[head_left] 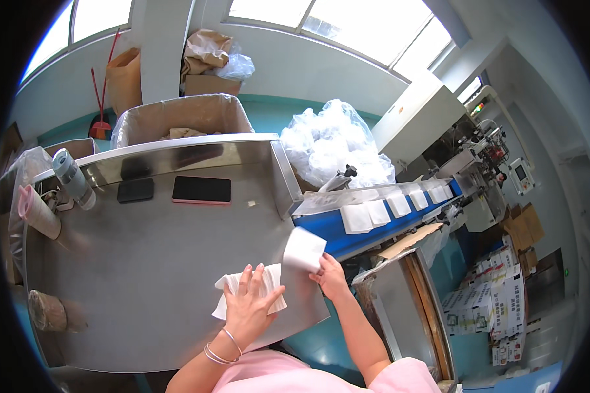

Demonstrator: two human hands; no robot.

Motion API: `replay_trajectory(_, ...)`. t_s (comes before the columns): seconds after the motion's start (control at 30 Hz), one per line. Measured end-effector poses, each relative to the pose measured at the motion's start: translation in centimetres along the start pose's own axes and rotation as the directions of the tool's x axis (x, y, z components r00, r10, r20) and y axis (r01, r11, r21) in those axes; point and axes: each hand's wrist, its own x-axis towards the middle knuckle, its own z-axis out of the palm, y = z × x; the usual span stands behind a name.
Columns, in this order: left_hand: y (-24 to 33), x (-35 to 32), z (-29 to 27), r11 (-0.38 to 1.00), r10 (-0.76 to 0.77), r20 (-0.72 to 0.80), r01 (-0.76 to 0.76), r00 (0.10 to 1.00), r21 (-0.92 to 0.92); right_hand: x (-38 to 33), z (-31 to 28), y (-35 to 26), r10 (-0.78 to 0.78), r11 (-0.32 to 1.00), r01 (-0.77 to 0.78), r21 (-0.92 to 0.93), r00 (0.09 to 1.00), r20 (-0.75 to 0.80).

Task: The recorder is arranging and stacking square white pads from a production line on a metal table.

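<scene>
My left hand (248, 302) lies with fingers spread on a stack of white folded tissues (220, 308) on the metal table, near its front edge. The sheets show on both sides of the hand, their edges slightly fanned. Over the table's right edge, my right hand (330, 275) pinches another white folded tissue stack (303, 249) by its lower right corner. That stack is slightly blurred and tilted beside the conveyor's near end. Several similar white folded stacks (356, 219) sit in a row on the blue conveyor belt (337, 243).
On the metal table (144, 262) are a pink-rimmed phone (202, 190), a dark phone (136, 190), a clear bottle (73, 177), a pink-and-white cup (39, 213) and a tape roll (47, 310). Behind stand a lined bin (183, 118) and a bag of white scraps (334, 144).
</scene>
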Motion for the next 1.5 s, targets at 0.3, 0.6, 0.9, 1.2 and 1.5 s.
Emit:
replay_trajectory(0.3, 0.8, 1.1, 0.1, 0.995, -0.043, -0.026, 0.041, 0.999, -0.090, -3.8, 4.1, 0.0, 0.047, 0.642, 0.293, -0.709, 0.907, 0.418)
replay_trajectory(0.6, 0.7, 1.0, 0.2, 1.000, 0.002, -0.011, -0.002, 1.000, -0.007, -2.4, 2.2, -0.6, 0.072, 0.980, -0.036, -0.196, 0.980, 0.183)
replay_trajectory(0.9, 0.6, 1.5, 0.9, 0.992, 0.051, -0.043, -0.056, 0.998, -0.117, -4.0, 4.1, -0.8, 0.141, 0.609, 0.308, -0.731, 0.865, 0.482)
replay_trajectory(1.2, 0.3, 1.6, 0.6, 0.988, 0.081, -0.046, -0.086, 0.996, -0.129, -2.4, 3.0, 0.2, -0.019, 0.890, 0.219, -0.400, 0.894, 0.447)
replay_trajectory(1.5, 0.4, 1.9, 0.7, 0.978, 0.048, -0.064, -0.060, 0.997, -0.201, -4.4, 4.8, -1.8, -0.033, 0.784, 0.375, -0.494, 0.820, 0.571)
